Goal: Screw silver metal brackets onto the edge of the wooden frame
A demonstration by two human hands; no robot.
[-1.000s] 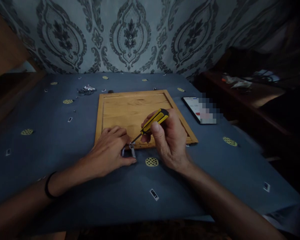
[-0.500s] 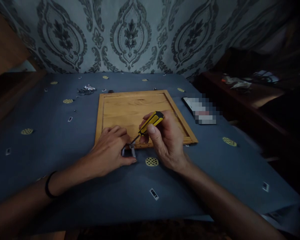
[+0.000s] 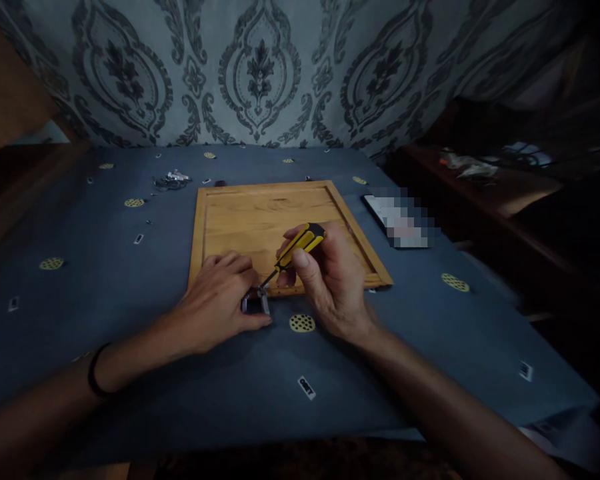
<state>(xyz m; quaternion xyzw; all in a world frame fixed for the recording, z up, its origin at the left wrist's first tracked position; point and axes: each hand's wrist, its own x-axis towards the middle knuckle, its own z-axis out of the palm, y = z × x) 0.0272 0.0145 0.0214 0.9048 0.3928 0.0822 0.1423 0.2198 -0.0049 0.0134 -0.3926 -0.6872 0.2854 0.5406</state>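
Note:
A framed wooden panel (image 3: 250, 217) lies flat in front of me. At its near edge is a small U-shaped metal fitting (image 3: 265, 303), whose exact kind I cannot make out. My left hand (image 3: 220, 297) is closed about the fitting, the thumb at its near end and the fingers over the panel's edge. Between the fingers and thumb of my right hand (image 3: 335, 287) is a yellow and black screwdriver (image 3: 300, 247), tilted. Its shaft points down left, with the tip at the fitting's far end. The tip's exact contact is hard to see.
The table has a blue patterned cloth (image 3: 145, 413). A phone (image 3: 400, 223) with a blurred screen lies right of the panel. Small metal pieces (image 3: 173, 179) sit in a heap at the back left. Patterned wallpaper (image 3: 260, 73) rises behind.
The whole view has shifted very slightly. Both hands, the screwdriver and the fitting keep almost the same places relative to the panel.

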